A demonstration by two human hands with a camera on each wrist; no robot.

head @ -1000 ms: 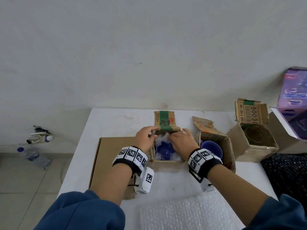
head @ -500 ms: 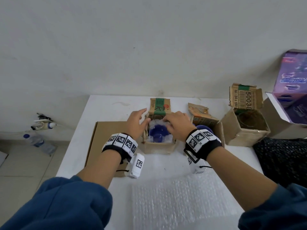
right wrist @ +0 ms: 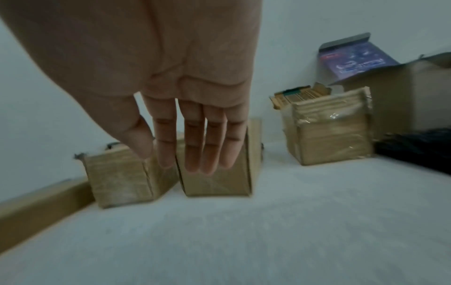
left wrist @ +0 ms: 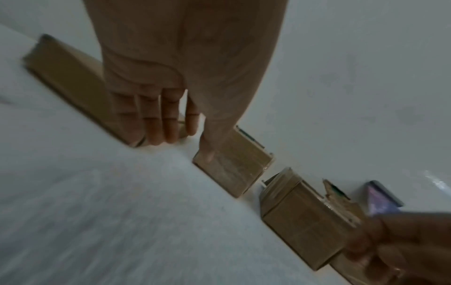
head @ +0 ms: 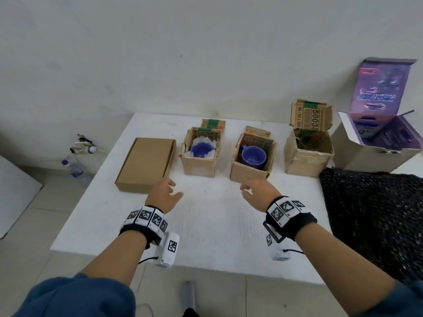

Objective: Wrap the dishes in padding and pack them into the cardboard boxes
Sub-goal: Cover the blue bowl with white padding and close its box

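Observation:
On the white table (head: 109, 216) stand three small open cardboard boxes. In the left box (head: 199, 167) a blue cup (head: 201, 150) sits in white bubble wrap. The middle box (head: 248, 171) holds a bare blue mug (head: 253, 156). Something clear, hard to make out, lies in the right box (head: 306, 162). My left hand (head: 174, 188) hovers open over the table in front of the left box, fingers relaxed (left wrist: 168, 123). In front of the middle box hangs my right hand (head: 247, 190), also open and holding nothing, fingers straight (right wrist: 195, 146).
A flat closed cardboard box (head: 146, 163) lies at the left of the row. An open purple-lined carton (head: 377, 138) stands at the far right. Black netted padding (head: 370, 213) covers the table's right side. A bottle (head: 73, 167) lies on the floor at the left.
Both hands have let go of the bubble wrap around the cup in the left box and drawn back toward me. The view has pulled back and now takes in the whole table.

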